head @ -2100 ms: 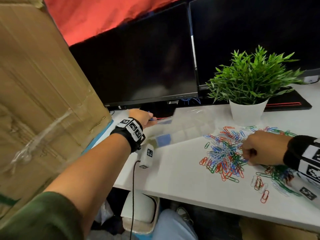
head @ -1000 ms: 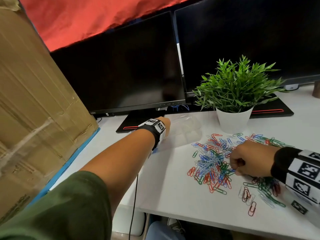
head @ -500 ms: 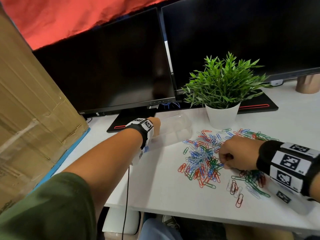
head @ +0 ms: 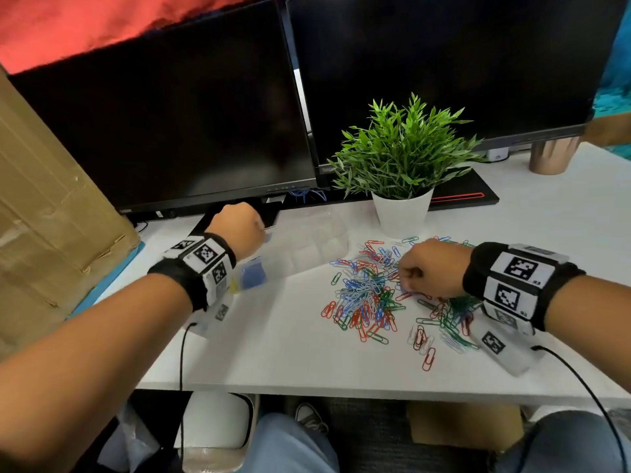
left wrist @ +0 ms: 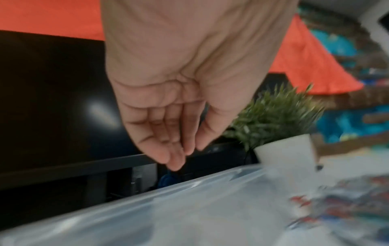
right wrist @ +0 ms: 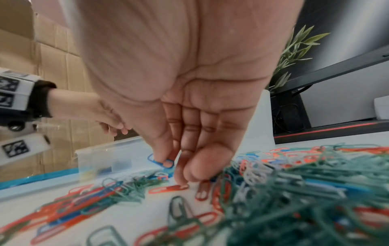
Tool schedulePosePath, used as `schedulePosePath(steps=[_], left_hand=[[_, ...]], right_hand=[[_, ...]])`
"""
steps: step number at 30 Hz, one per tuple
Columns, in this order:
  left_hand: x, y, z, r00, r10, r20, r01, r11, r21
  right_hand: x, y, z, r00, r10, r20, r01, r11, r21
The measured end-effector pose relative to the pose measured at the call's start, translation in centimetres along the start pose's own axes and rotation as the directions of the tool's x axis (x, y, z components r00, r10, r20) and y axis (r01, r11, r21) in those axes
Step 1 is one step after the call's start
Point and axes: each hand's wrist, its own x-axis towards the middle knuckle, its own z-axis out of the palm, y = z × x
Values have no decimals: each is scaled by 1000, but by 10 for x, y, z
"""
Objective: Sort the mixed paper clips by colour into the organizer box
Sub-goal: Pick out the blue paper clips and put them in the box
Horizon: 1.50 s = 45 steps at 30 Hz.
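Left hand hangs loose-fingered, holding nothing, above the clear plastic organizer box. Right hand pinches a blue wire paper clip over the mixed coloured clip pile.

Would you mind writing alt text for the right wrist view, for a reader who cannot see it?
The right hand reaches down into a pile of mixed paper clips on a white desk, a blue paper clip at its fingertips. Behind it stands the clear organizer box, with the left hand above.
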Motion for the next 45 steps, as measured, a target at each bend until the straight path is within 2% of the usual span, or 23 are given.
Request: schedulePosePath(steps=[1,2,3,4,5,7,10,12,14,16,18,20,23,26,32,35,45], left_hand=[[-9,7,2,1000,18,-25,-23,979,-201],[-21,18,4,999,19,-26,-28,898,-439],[-34,30,8,1000,-2,17,12,740,-672],[-46,42,14,995,-14,102,94,545,-833],[-57,54,21,977,-5,211,198,363,-910],[-73,74,36,909,54,413,404,128,-906],[-83,92,54,791,157,591,612,-208,-763],[-87,97,60,752,223,620,643,-457,-615],[-87,97,64,768,222,600,590,-609,-530],[-85,93,66,780,157,605,546,-642,-538],[-83,85,65,773,69,631,523,-633,-571],[-81,76,64,761,-8,649,521,-589,-618],[-78,67,65,747,-71,661,538,-520,-663],[-76,64,68,738,-70,671,555,-504,-663],[-77,65,75,747,-15,665,571,-499,-652],[-76,63,77,751,0,660,574,-495,-652],[-75,60,77,760,65,647,577,-526,-625]], right_hand=[[1,-1,-1,999,4,-48,-3,1000,20],[2,-4,-2,995,7,-102,-3,999,41],[4,-7,-3,988,10,-155,0,998,66],[6,-12,-5,978,11,-206,8,996,91],[9,-17,-7,967,11,-253,19,993,116],[15,-28,-10,944,14,-330,41,986,159],[24,-43,-10,934,3,-356,77,975,210],[30,-49,-8,948,-23,-319,95,973,212],[37,-51,-6,954,-32,-299,106,966,237],[43,-50,-6,957,18,-289,86,935,345],[50,-48,-5,955,52,-293,56,935,351],[57,-48,-5,973,15,-232,37,975,218],[67,-51,1,997,-28,-71,29,1000,9],[75,-54,7,999,-38,0,37,994,-104],[78,-50,12,999,-38,2,38,990,-134],[73,-44,12,1000,4,24,-1,992,-124],[68,-37,7,999,-9,35,11,997,-75]])
